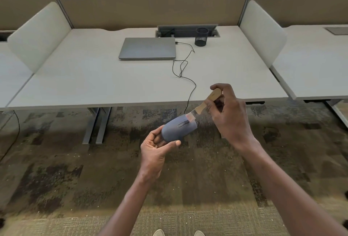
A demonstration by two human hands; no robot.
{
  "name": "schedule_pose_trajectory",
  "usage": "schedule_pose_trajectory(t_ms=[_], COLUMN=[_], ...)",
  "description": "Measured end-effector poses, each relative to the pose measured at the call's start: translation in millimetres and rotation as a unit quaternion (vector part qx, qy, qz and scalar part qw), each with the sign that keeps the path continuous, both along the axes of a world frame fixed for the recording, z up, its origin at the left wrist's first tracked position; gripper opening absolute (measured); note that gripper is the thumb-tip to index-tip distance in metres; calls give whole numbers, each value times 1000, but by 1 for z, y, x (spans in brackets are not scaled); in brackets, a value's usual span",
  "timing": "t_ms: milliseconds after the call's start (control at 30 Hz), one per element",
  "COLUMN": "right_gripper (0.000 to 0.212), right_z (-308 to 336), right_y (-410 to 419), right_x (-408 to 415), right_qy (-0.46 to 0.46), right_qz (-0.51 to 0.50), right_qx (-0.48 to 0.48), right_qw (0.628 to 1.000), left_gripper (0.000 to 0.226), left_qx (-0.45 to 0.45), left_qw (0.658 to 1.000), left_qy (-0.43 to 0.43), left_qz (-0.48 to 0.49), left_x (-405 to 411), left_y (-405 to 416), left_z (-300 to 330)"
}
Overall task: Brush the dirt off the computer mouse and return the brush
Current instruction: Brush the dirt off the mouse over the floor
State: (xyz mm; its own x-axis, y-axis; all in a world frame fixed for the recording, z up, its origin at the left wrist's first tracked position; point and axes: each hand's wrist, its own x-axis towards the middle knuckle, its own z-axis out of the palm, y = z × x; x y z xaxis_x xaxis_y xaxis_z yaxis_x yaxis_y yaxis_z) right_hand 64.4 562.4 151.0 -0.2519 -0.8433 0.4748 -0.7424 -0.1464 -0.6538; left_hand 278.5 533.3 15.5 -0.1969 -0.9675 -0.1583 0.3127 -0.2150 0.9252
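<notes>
The computer mouse (178,129) is held in the air in front of the desk (94,81), above the carpet (75,169), presumably so that loosened dirt falls to the floor and not onto the work surface. It is gripped at its rear end by the left hand (157,150), thumb along one side and fingers curled beneath, which leaves the top and front bare for cleaning. The brush (204,104) is pinched by its wooden handle between the thumb and fingers of the right hand (228,111), and its bristles are laid on the front edge of the mouse, near where the cable (185,77) leaves it. The cable is trailed over the desk to a closed laptop (147,48). A black mesh cup (201,37) is seen beside the laptop; the brush is judged to belong there once the brushing is done
</notes>
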Motion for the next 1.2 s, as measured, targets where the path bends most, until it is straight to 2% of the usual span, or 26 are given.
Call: schedule_pose_trajectory(t_ms=[200, 300, 433, 600, 733, 933, 1100, 1200], right_gripper=[34, 37, 37, 37, 35, 38, 36, 36], right_z=[-1, 0, 0, 1, 2, 3, 1, 1], right_y=[-1, -1, -1, -2, -3, 1, 7, 9], right_x=[-2, -1, 0, 1, -4, -1, -3, -2], right_qy=[16, -5, 28, 9, 78, -1, 21, -10], right_qz=[-22, -12, -18, -1, -21, -15, -32, -31], right_qx=[5, 1, 14, 12, 35, 25, 38, 24], right_qw=[1000, 1000, 999, 1000, 996, 1000, 999, 999], left_gripper=[80, 85, 89, 81, 81, 87, 81, 80], left_qx=[-1, -4, -6, -9, -9, -2, 0, 3], left_qw=[1000, 1000, 1000, 1000, 1000, 1000, 1000, 1000], left_qy=[1, 4, 6, 2, 9, 13, 16, 17], left_qz=[2, -2, -5, -7, -9, -4, 2, 7], left_x=[1, 2, 4, 6, 6, 6, 7, 7], left_y=[1, 1, 2, 2, 3, 4, 6, 7], left_z=[1, 2, 1, -1, -3, -1, 1, 2])
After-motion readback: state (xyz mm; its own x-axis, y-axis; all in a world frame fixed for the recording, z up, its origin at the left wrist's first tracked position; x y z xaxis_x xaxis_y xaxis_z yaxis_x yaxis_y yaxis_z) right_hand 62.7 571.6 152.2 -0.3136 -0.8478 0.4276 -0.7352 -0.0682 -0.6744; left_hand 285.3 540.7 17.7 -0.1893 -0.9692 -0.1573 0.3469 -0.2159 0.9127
